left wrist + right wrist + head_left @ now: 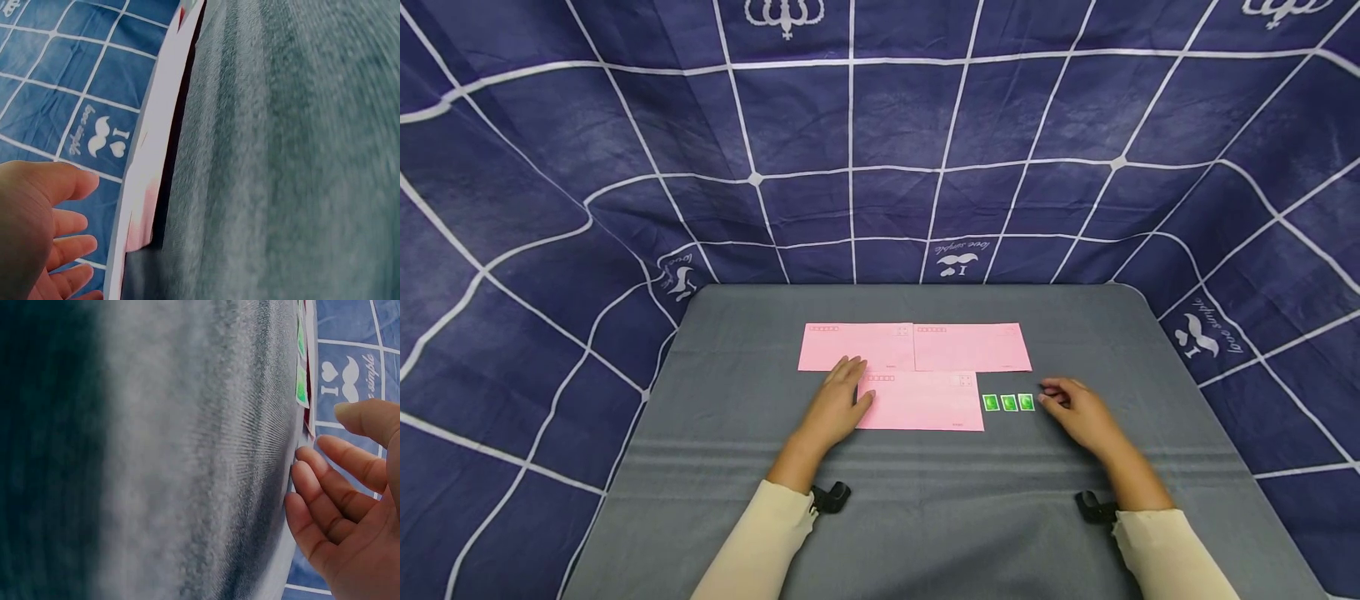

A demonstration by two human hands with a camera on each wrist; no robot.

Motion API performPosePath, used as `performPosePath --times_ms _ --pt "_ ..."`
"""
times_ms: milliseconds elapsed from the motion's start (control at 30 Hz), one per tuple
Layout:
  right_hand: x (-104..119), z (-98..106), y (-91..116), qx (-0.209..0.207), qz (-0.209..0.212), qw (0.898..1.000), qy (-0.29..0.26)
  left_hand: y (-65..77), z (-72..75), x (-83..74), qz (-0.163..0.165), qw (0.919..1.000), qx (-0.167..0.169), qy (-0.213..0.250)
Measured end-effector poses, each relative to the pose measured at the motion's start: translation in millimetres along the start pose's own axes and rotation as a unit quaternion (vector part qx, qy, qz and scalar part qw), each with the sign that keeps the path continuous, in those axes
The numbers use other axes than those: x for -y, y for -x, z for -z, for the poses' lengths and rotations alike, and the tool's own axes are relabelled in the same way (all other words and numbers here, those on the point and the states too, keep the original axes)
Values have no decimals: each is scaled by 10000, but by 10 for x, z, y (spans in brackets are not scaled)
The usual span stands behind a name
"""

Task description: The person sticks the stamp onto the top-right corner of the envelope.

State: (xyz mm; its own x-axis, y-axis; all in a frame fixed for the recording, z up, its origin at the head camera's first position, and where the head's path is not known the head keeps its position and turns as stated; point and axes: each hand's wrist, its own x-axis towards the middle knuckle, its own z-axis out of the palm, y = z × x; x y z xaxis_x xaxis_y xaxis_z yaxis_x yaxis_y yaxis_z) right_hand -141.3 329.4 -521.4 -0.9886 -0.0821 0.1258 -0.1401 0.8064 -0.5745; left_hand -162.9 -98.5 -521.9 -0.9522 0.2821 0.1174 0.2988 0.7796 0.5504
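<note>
Three pink envelopes lie flat on the grey table: a back left envelope (pixel 865 348), a back right envelope (pixel 973 350) and a front envelope (pixel 921 404). To the right of the front envelope sit three small green stamps (pixel 1009 402) in a row. My left hand (pixel 835 404) is at the left edge of the front envelope, fingers extended, with its fingertips overlapping the back left envelope. My right hand (pixel 1078 412) hovers just right of the stamps, its fingers loosely bent and nothing between them. In the right wrist view, the stamps (pixel 302 384) show beyond the thumb.
The grey table (pixel 737 467) is covered in cloth with a few creases. Dark blue curtain (pixel 895 117) with white grid lines surrounds its back and sides. A black wrist strap mount (pixel 831 497) shows at the left cuff, another mount (pixel 1096 507) at the right.
</note>
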Motion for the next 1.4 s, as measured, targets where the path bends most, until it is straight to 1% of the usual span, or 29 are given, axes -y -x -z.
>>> performPosePath --times_ms 100,233,433,567,733,867,1133,1400 --pt "0 -23 -11 -2 -25 10000 -45 -18 -36 -29 -77 10000 31 15" --pt "-3 -41 -31 87 -74 9999 -67 -37 -80 -69 -98 9999 112 -11" --pt "0 -41 -47 193 -124 9997 -116 -63 -168 -108 -234 9992 282 -153" --pt "2 -49 -66 238 -175 9994 -185 -69 -227 -112 -236 9984 429 -270" --pt "-7 -79 -102 365 -241 9984 -356 -75 -259 -129 -196 9969 611 -448" --pt "-3 -86 -109 407 -336 9974 -485 -81 -277 -137 -236 9953 725 -596" --pt "28 -88 -107 474 -596 9959 -493 -78 -281 -147 -229 9934 911 -651" --pt "-14 -113 -110 460 -786 9942 -567 -82 -299 -149 -291 9922 942 -761"
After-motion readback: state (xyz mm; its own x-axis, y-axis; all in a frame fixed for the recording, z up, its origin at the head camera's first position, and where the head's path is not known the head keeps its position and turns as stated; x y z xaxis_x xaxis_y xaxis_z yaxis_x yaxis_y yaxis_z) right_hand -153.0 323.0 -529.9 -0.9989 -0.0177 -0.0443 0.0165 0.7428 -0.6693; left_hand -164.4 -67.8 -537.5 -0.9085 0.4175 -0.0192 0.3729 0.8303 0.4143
